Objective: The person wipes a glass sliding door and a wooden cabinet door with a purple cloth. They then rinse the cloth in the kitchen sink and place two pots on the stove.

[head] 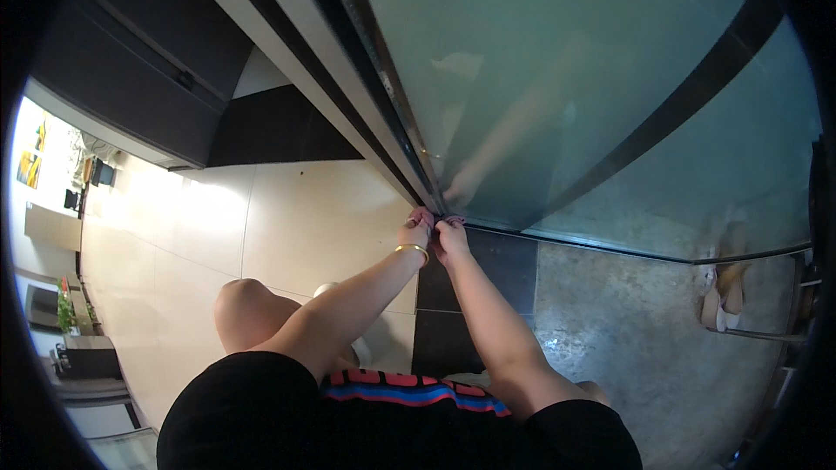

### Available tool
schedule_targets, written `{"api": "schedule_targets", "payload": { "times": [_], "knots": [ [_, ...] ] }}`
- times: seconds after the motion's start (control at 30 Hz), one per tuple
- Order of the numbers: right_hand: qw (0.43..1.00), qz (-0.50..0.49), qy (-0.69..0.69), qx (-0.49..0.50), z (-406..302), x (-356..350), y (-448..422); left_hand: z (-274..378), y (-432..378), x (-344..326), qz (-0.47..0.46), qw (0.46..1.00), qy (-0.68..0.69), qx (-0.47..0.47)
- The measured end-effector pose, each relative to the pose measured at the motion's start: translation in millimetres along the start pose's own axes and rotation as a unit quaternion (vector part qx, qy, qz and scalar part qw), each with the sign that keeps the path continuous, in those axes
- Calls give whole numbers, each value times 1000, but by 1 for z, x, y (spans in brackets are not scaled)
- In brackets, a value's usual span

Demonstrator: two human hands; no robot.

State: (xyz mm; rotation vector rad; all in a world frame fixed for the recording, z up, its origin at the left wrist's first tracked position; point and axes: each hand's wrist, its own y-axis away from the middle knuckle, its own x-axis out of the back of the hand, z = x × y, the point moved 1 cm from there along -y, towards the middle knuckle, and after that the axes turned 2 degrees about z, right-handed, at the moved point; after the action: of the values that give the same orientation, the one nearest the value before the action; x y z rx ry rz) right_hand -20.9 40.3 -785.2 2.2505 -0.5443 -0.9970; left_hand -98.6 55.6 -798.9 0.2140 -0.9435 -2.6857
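My left hand (415, 234), with a gold bangle on its wrist, grips part of a pink cloth (421, 215) at the foot of the metal door frame (392, 137). Close beside it, my right hand (450, 238) holds pink cloth too, at the bottom corner of the glass panel (588, 111). Whether both hands hold one cloth or two cannot be told. The glass reflects a forearm and hand. Fingertips of both hands are partly hidden by the cloth and by the frame.
Pale tiles (307, 215) lie at left, dark tiles (480, 274) beneath my hands, and a grey floor (601, 307) at right. Shoes (722, 310) rest on a rack at far right. A dark cabinet (144, 46) stands upper left. A green plant (65, 307) is at far left.
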Motion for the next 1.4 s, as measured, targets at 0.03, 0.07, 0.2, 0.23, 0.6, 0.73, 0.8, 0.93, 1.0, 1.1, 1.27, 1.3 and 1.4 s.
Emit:
{"api": "schedule_targets", "payload": {
  "times": [0.03, 0.07, 0.2, 0.23, 0.6, 0.73, 0.8, 0.93, 1.0, 1.1, 1.27, 1.3, 1.4],
  "knots": [
    [997, -5, 74, 36, -4, -2, 4, 3, -2, 2, -4, 997, -20, -78],
    [986, -9, 147, 72, -8, -4, 9, 7, -4, 4, -9, 987, -40, -156],
    [948, -114, 229, 192, -28, -20, 29, 67, 46, -1, -98, 974, -60, -195],
    [926, -127, 265, 235, -38, -29, 42, 78, 61, 0, -106, 967, -68, -222],
    [787, -268, 329, 447, -128, -99, 181, 183, 185, 4, -221, 878, -40, -422],
    [791, -209, 184, 545, -96, -85, 148, 155, 150, 4, -153, 817, -142, -537],
    [790, -146, 197, 561, -88, -79, 139, 146, 145, -6, -141, 823, -129, -535],
    [802, -86, 225, 546, -68, -71, 126, 127, 125, -6, -122, 841, -97, -518],
    [775, -66, 255, 574, -69, -67, 130, 130, 124, -2, -109, 857, -118, -490],
    [700, -7, 211, 682, -104, -89, 155, 162, 145, -15, -64, 802, -81, -588],
    [720, -91, 30, 687, -169, -115, 226, 269, 208, -42, -26, 714, 67, -696],
    [724, -91, -24, 683, -177, -118, 234, 282, 211, -47, -27, 698, 81, -711],
    [708, -81, -56, 700, -184, -121, 244, 289, 206, -38, -14, 673, 65, -736]
  ]
}}
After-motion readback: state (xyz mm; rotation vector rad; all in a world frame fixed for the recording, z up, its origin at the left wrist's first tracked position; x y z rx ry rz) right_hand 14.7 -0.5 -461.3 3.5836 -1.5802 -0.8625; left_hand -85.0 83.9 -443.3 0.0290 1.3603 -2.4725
